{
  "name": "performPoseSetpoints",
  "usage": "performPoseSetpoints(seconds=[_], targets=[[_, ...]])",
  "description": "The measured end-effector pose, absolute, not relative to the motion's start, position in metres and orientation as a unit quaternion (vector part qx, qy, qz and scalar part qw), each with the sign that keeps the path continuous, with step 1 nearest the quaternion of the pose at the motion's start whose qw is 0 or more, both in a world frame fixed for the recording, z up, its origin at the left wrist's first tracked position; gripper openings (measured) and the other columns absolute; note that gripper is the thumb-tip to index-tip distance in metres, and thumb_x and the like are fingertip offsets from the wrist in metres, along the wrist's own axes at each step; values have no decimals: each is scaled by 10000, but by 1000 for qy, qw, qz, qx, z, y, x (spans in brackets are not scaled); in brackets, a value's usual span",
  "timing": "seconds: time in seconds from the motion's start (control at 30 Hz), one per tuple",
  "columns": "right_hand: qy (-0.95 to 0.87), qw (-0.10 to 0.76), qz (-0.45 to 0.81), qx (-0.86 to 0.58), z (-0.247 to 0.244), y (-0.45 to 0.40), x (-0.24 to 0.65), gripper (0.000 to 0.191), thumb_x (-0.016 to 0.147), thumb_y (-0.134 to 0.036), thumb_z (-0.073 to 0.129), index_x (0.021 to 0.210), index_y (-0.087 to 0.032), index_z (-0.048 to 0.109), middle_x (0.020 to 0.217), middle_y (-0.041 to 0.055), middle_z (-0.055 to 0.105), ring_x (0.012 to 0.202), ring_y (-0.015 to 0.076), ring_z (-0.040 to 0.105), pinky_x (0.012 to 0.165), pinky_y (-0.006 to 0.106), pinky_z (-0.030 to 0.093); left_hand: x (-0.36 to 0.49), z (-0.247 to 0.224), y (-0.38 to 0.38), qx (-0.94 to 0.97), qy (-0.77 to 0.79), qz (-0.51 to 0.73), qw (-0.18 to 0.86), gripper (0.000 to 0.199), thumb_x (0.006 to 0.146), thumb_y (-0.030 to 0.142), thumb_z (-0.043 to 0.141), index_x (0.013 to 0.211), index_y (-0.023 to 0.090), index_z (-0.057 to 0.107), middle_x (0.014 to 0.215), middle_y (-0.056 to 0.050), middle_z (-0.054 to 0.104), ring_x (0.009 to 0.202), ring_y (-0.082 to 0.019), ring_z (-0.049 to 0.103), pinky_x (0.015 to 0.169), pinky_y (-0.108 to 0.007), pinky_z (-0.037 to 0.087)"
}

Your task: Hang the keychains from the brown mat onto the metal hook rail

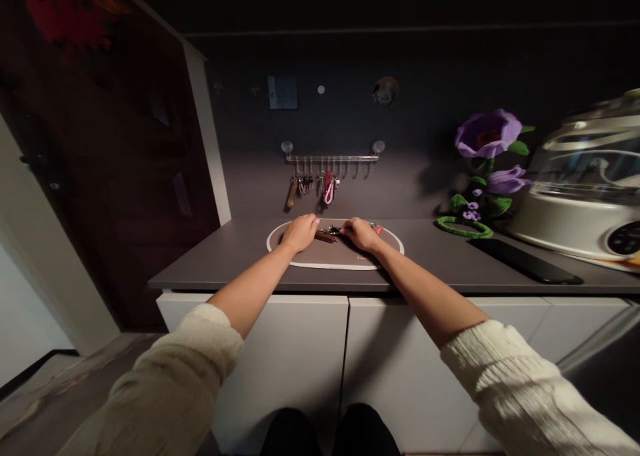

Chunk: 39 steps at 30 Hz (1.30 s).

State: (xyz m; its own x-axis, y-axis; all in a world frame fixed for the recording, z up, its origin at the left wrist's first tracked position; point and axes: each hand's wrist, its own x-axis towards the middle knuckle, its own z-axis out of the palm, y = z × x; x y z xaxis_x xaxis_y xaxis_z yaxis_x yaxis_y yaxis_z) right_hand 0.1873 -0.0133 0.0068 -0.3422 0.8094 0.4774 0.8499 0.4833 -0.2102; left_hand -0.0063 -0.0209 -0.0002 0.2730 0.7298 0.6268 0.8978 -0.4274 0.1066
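An oval brown mat (340,259) with a white rim lies on the grey counter, both hands over it. Between the hands is a bunch of metal keys (331,230) with a dark brown fob (326,237). My right hand (361,233) is closed, its fingertips pinching at the keys. My left hand (300,233) is curled with its knuckles up, beside the brown fob; what its fingers hold is hidden. A small red piece (379,229) shows just right of my right hand.
On the wall behind, a hook rail (333,158) carries several key sets and a pink strap (329,193). To the right are purple crafted flowers (490,136), a black phone-like slab (525,261) and a white appliance (575,223). White cabinet doors (285,356) are below; a dark door stands left.
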Motion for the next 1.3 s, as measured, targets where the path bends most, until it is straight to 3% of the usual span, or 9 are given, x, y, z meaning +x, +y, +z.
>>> performPoseSetpoints(seconds=[0.37,0.7,1.3], targets=[[-785,378,-59,-488,8,-2,190,212,834,-265,457,718,-134,577,815,95,636,748,145,537,675,229,361,-2,1,-23,-797,-496,-318,134,311,889,301,269,829,181,549,864,-77,612,827,-186,551,694,-290,367],[-741,466,75,-477,15,-14,184,208,834,-302,433,704,-163,518,668,28,628,580,102,548,609,211,385,3,0,-24,-826,-429,-350,108,232,840,307,392,849,190,592,825,-45,591,788,-156,528,701,-270,384],[-717,552,179,-385,13,-6,179,340,805,-489,409,763,-163,496,703,33,614,602,102,539,619,234,437,14,6,-35,-818,-441,-351,113,245,772,407,515,724,213,658,774,-33,594,765,-159,539,719,-282,393]])
